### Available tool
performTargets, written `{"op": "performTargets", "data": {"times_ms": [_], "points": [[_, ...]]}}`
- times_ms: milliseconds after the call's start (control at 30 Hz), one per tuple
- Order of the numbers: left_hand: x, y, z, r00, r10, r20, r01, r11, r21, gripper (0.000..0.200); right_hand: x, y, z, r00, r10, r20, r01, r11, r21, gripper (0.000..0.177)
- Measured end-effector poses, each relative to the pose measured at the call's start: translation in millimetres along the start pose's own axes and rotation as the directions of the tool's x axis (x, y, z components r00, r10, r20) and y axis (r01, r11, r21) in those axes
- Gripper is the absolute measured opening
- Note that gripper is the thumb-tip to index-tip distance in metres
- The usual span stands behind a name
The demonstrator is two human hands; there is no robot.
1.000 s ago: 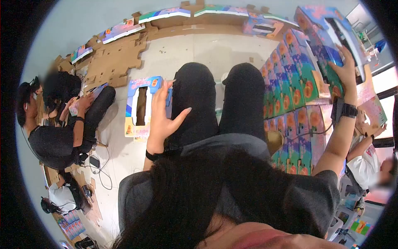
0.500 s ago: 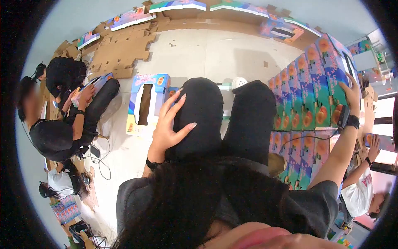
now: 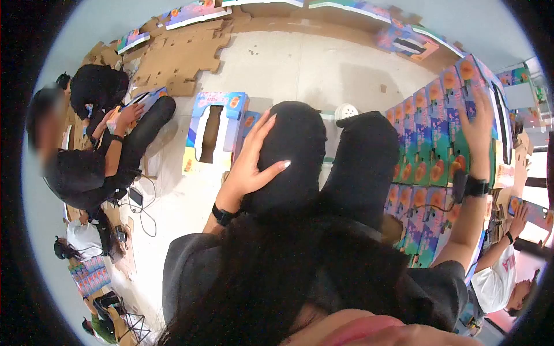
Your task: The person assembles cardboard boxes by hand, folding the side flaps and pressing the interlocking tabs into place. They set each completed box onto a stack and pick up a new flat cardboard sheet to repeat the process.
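My left hand rests on my left knee, fingers stretched out and thumb apart, holding nothing. Just left of it a printed carton with a long cut-out stands on the pale floor. On my other side, my right hand is over the near face of a stack of printed peach cartons. Its fingers point up along the cartons and are a little blurred by motion. A black band with a small dark device and cable is at that wrist.
Flattened cardboard covers the floor at the back left, and more cartons line the far edge. At left, a person in black handles a printed carton. A person in a white shirt sits at right. A white shoe shows beyond my knees.
My right hand has moved from the stack's outer edge inward to its near face, its fingers straightening. My left hand stays on the knee. The whole view has shifted slightly.
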State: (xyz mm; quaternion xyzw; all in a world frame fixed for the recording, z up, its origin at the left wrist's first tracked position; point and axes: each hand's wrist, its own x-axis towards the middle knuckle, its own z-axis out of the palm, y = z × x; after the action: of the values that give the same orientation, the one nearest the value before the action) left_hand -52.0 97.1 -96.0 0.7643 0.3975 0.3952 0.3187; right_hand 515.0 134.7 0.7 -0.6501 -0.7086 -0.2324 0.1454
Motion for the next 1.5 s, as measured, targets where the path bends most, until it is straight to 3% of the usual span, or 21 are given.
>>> {"op": "performTargets", "data": {"times_ms": [33, 100, 167, 200, 233, 300, 367, 433, 500, 567, 667, 767, 800, 900, 967, 1033, 1133, 1233, 1367, 1400, 1500], "points": [[-1.1, 0.0, -0.8, 1.000, 0.002, 0.006, -0.002, 1.000, 0.002, 0.080, -0.9, -35.9, 3.5, 1.000, -0.003, 0.004, 0.002, 0.980, 0.199, 0.064], [-5.2, -8.5, -12.2, 0.998, -0.041, 0.054, 0.045, 0.997, -0.058, 0.080, -14.6, -114.2, 1.1, 0.962, 0.064, 0.264, -0.206, 0.804, 0.558, 0.060], [-13.6, -37.5, -38.7, 0.983, -0.114, 0.141, 0.139, 0.974, -0.179, 0.078, -37.1, -155.4, 13.8, 0.926, -0.155, 0.345, -0.140, 0.707, 0.693, 0.059], [-18.7, -56.3, -50.7, 0.975, -0.187, 0.118, 0.220, 0.883, -0.415, 0.069, -41.7, -175.8, 9.4, 0.913, -0.200, 0.356, -0.157, 0.633, 0.758, 0.059], [-19.1, -72.7, -66.0, 0.934, -0.332, 0.131, 0.351, 0.788, -0.505, 0.063, -45.6, -196.2, 6.0, 0.899, -0.245, 0.363, -0.178, 0.552, 0.814, 0.060], [-36.2, -132.4, -86.0, 0.805, -0.590, 0.065, 0.547, 0.695, -0.466, 0.062, -48.7, -217.2, 4.3, 0.940, -0.127, 0.316, -0.191, 0.572, 0.797, 0.055], [-75.4, -241.3, -86.4, 0.677, -0.735, -0.047, 0.727, 0.677, -0.116, 0.074, -55.9, -214.9, 15.1, 0.951, -0.002, 0.308, -0.261, 0.526, 0.810, 0.052], [-136.5, -364.5, -68.0, 0.626, -0.776, -0.081, 0.774, 0.604, 0.191, 0.096, -56.0, -214.9, 15.3, 0.947, 0.048, 0.316, -0.300, 0.474, 0.828, 0.048], [-162.6, -381.5, -54.4, 0.638, -0.768, -0.059, 0.661, 0.507, 0.553, 0.122, -55.5, -214.1, 12.6, 0.938, 0.072, 0.340, -0.335, 0.451, 0.827, 0.048], [-162.2, -356.1, -35.6, 0.474, -0.879, -0.056, 0.580, 0.263, 0.771, 0.148, -56.4, -209.0, 13.1, 0.934, 0.067, 0.350, -0.339, 0.467, 0.817, 0.049], [-153.6, -333.4, -11.1, 0.329, -0.938, -0.108, 0.709, 0.170, 0.684, 0.155, -57.3, -206.6, 14.7, 0.931, 0.085, 0.354, -0.353, 0.454, 0.818, 0.048], [-151.3, -341.8, 2.3, 0.281, -0.930, -0.239, 0.769, 0.069, 0.635, 0.155, -56.1, -203.6, 19.2, 0.925, 0.104, 0.365, -0.370, 0.455, 0.810, 0.047], [-150.7, -345.1, 7.8, 0.305, -0.895, -0.324, 0.782, 0.041, 0.622, 0.147, -54.9, -204.5, 20.5, 0.918, 0.118, 0.379, -0.390, 0.445, 0.806, 0.047], [-142.9, -344.7, 0.1, 0.387, -0.859, -0.334, 0.777, 0.109, 0.620, 0.132, -50.9, -202.7, 21.1, 0.903, 0.150, 0.402, -0.425, 0.442, 0.790, 0.046], [-122.6, -306.8, -10.1, 0.567, -0.678, -0.468, 0.809, 0.350, 0.473, 0.115, -50.7, -198.3, 26.7, 0.913, 0.151, 0.379, -0.404, 0.465, 0.788, 0.045], [-97.7, -273.0, -34.7, 0.516, -0.712, -0.476, 0.856, 0.402, 0.325, 0.107, -46.9, -198.5, 25.6, 0.906, 0.175, 0.384, -0.419, 0.485, 0.768, 0.045], [-94.4, -265.1, -56.6, 0.509, -0.743, -0.435, 0.807, 0.588, -0.059, 0.092, -48.1, -199.8, 26.8, 0.904, 0.194, 0.382, -0.428, 0.455, 0.781, 0.043], [-79.4, -229.5, -69.5, 0.595, -0.669, -0.445, 0.685, 0.712, -0.154, 0.083, -50.2, -208.6, 23.6, 0.918, 0.209, 0.338, -0.397, 0.455, 0.797, 0.041], [-35.8, -145.2, -78.7, 0.807, -0.412, -0.423, 0.497, 0.861, 0.109, 0.065, -60.1, -212.5, 21.1, 0.960, 0.182, 0.211, -0.276, 0.518, 0.810, 0.040], [-25.8, -126.9, -77.2, 0.853, -0.263, -0.451, 0.380, 0.905, 0.192, 0.060, -61.0, -212.4, 17.2, 0.976, 0.127, 0.176, -0.217, 0.531, 0.819, 0.034], [4.4, -62.6, -87.9, 0.954, -0.016, -0.300, 0.121, 0.934, 0.336, 0.058, -60.9, -219.0, -14.4, 0.957, 0.123, 0.263, -0.282, 0.175, 0.943, 0.039]]}}
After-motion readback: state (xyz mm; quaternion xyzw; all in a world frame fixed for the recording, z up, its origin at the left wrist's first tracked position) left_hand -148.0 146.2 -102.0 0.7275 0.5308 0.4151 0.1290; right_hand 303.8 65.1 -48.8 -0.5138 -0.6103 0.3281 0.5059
